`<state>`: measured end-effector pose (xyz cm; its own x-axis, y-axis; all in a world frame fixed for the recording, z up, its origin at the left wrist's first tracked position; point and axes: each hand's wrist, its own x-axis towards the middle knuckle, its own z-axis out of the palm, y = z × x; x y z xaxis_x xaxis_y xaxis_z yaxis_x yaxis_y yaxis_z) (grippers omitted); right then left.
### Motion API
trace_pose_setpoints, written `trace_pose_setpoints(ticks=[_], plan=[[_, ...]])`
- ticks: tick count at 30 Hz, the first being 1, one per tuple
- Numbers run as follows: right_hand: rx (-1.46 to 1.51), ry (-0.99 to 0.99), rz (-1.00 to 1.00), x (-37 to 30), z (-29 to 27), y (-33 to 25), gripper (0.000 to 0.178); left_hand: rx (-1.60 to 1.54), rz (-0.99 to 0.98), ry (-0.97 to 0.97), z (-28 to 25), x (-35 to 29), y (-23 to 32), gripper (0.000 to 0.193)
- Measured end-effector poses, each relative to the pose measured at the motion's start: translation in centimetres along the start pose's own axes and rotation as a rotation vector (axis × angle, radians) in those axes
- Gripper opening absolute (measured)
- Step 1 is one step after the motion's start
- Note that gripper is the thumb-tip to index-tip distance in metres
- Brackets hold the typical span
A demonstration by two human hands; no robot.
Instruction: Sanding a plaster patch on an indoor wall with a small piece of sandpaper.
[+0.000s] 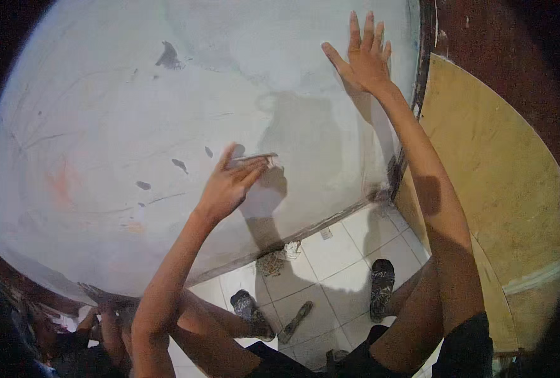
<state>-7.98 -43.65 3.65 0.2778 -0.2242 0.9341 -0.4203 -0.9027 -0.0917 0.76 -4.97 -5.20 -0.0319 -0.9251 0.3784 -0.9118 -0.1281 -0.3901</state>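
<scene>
My right hand (369, 66) lies with fingers spread against the upper right of a pale, plastered wall (217, 120), near its dark edge. Lower and to the left, my left hand (226, 188) is closed around what looks like a putty knife (254, 156), its thin edge against the wall. A dab of white paste (275, 162) shows at its end, by my fingertips. My fingers hide most of the tool. Dark bare patches (168, 55) mark the wall left of my hands.
White floor tiles (317, 302) lie below, with a dark, long object (296, 321), a crumbly heap (270, 264) and a white lump (291, 250) at the wall's foot. A curved yellowish board (488, 176) stands at right. Another person (84, 343) is at lower left.
</scene>
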Motion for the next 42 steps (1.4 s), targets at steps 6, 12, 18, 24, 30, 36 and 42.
trace_pose_setpoints(ticks=[6, 12, 18, 24, 30, 36, 42], plan=[[-0.045, 0.028, -0.057, -0.1, -0.7, 0.2, 0.103, 0.065, -0.177, 0.213, -1.3, 0.0, 0.6, 0.048], [-0.025, -0.092, 0.022, -0.1, -1.1, -0.1, 0.105, 0.015, -0.065, 0.002, -0.8, 0.3, 1.4, 0.046], [0.111, -0.353, 0.096, 0.0, -4.6, -2.0, 0.105, 0.094, -0.215, 0.201, -3.6, 0.5, 0.6, 0.050], [-0.032, -0.006, 0.004, 0.0, -1.6, -0.2, 0.104, 0.080, -0.047, 0.031, 0.4, 0.8, 2.6, 0.047], [0.164, -0.349, 0.143, 0.0, -4.1, -2.0, 0.112, 0.085, -0.227, 0.143, -2.9, 1.3, 1.4, 0.050], [0.145, -0.336, 0.169, 0.6, -3.9, -3.1, 0.112, 0.058, -0.137, 0.058, 0.1, -0.1, 1.9, 0.051], [0.122, -0.345, 0.140, 0.4, -3.7, -2.5, 0.109, 0.022, -0.105, -0.034, -1.2, 1.4, 2.6, 0.051]])
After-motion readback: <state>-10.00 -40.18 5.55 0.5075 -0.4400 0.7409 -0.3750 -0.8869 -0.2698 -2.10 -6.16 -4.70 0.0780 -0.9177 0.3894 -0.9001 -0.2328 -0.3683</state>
